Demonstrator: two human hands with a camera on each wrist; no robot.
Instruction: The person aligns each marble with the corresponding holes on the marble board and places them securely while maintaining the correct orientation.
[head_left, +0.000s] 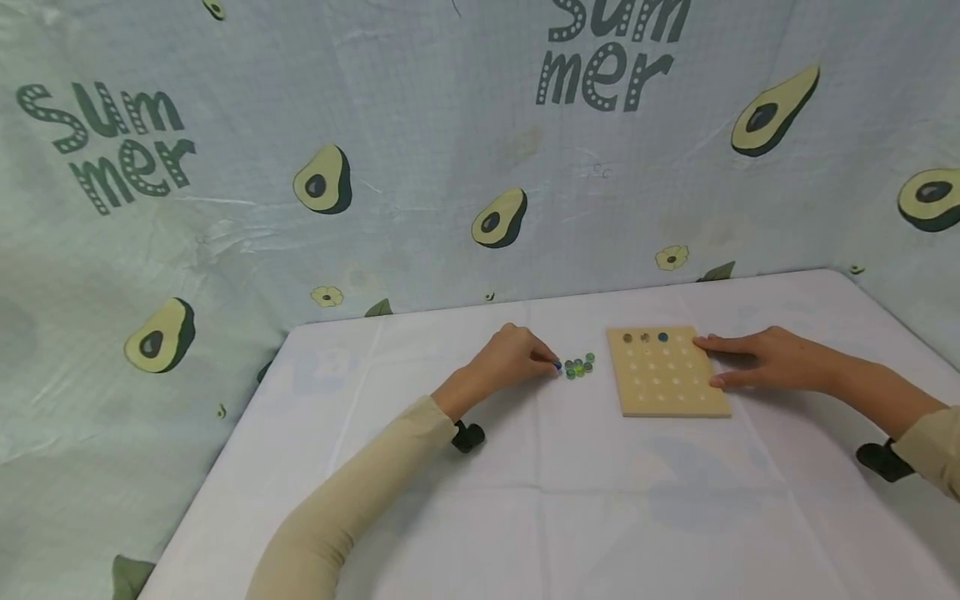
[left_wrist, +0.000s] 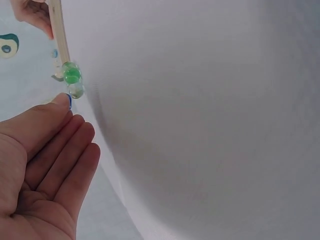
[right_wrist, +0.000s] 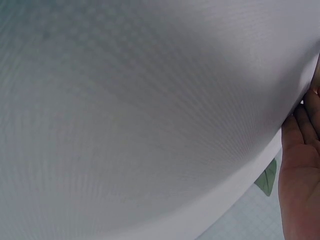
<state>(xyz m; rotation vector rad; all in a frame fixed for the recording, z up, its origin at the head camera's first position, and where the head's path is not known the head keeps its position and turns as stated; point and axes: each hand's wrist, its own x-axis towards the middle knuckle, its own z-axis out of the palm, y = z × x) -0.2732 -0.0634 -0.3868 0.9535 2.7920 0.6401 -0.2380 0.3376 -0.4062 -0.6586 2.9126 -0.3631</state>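
Beside a small cluster of glass marbles [head_left: 579, 367], my left hand [head_left: 512, 357] pinches a blue marble [left_wrist: 70, 102] between thumb and fingertips. The cluster is mostly green and clear, and lies just left of a square wooden board [head_left: 636, 402] with rows of round hollows. Three marbles sit in the board's far row, the third of them a blue marble [head_left: 663, 337]. My right hand [head_left: 780, 360] rests at the board's right edge, fingers extended and touching it. In the right wrist view, only part of that hand [right_wrist: 302, 175] shows; the board is out of sight.
A white cloth covers the table [head_left: 465, 533]. Behind it hangs a pale curtain [head_left: 420, 125] printed with avocados and lettering, close to the table's far edge. A dark wrist camera [head_left: 468, 437] sits under each wrist.
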